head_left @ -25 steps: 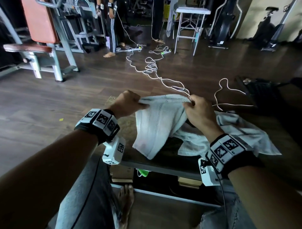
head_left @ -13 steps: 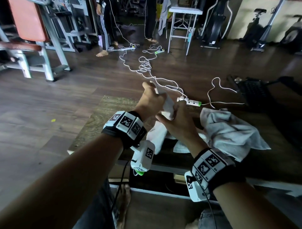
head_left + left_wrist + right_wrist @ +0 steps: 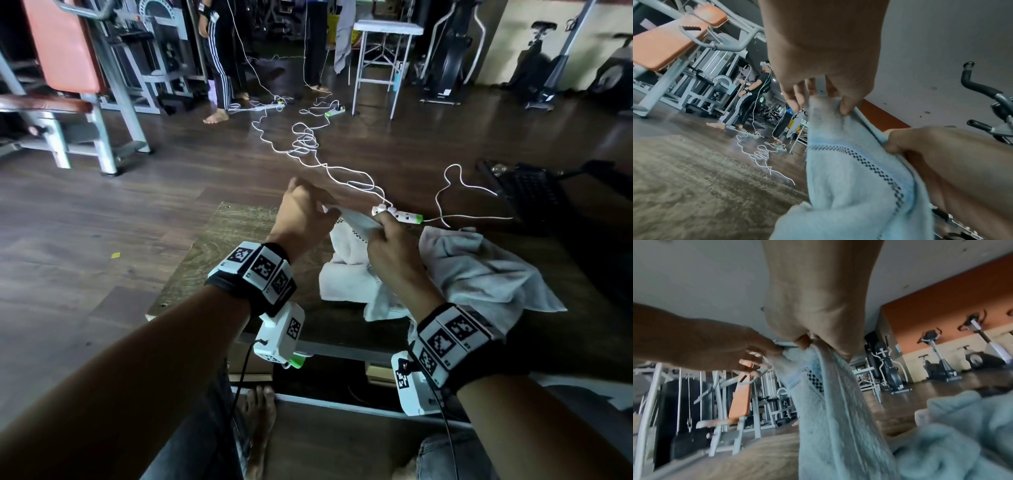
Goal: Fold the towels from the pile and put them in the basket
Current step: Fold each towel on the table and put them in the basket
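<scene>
A white towel (image 3: pixel 346 274) with a dark checked stripe (image 3: pixel 875 170) hangs doubled over the wooden table (image 3: pixel 219 236), its lower part bunched on the tabletop. My left hand (image 3: pixel 305 212) pinches its top edge between thumb and fingers (image 3: pixel 846 105). Close beside it, my right hand (image 3: pixel 387 240) pinches the same top edge (image 3: pixel 803 344). The two hands almost touch. A crumpled grey towel (image 3: pixel 479 270) lies on the table to the right, also seen as a grey-blue heap (image 3: pixel 962 434) in the right wrist view. No basket shows in any view.
A white power strip (image 3: pixel 400 215) and loose white cables (image 3: pixel 308 144) run across the dark wood floor past the table. A black crate-like object (image 3: pixel 534 195) sits at far right. Gym benches (image 3: pixel 68 85), a stool (image 3: pixel 383 61) and a standing person (image 3: pixel 219 68) are behind.
A second ago my hands held the towel spread wide. They came together, doubling it, and now sit slightly apart and lower, with the towel's bottom resting on the table.
</scene>
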The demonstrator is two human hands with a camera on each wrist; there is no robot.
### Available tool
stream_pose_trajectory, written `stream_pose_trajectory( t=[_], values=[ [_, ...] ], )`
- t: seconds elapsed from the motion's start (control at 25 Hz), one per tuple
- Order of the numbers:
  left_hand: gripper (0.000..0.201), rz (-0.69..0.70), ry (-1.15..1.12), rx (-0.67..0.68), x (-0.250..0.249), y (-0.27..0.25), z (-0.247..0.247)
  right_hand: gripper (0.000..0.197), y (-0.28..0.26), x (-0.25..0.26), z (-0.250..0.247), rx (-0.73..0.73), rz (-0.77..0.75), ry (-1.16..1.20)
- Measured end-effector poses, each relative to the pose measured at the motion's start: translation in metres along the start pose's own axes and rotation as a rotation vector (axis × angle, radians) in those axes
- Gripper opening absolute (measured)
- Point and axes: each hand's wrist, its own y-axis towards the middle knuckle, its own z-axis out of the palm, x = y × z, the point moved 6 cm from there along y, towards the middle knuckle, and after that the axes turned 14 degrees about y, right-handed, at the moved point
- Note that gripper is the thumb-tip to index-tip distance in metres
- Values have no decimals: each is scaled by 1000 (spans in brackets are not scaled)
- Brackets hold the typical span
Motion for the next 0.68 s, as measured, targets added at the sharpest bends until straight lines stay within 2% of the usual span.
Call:
stream_pose_trajectory(
  t=[0.08,0.16,0.28,0.52,0.6,0.68],
  values=[
    [18,26,27,-114,-3,3,-17,18,-3,0,-4,22,-64,-139],
    [18,-62,-41,-113,2,8,-27,28,-4,-1,-12,72,-106,-316],
    [16,-190,-160,-107,12,11,-33,32,-2,2,-34,18,-115,-450],
    [16,-265,-220,-256,29,9,-40,29,-1,1,-55,-54,-86,-468],
    [17,-240,-221,-242,33,11,-41,32,0,-2,-56,-64,-135,-428],
    [18,-234,-254,-148,38,10,-36,33,-1,-9,-52,-26,-150,-303]
  ],
)
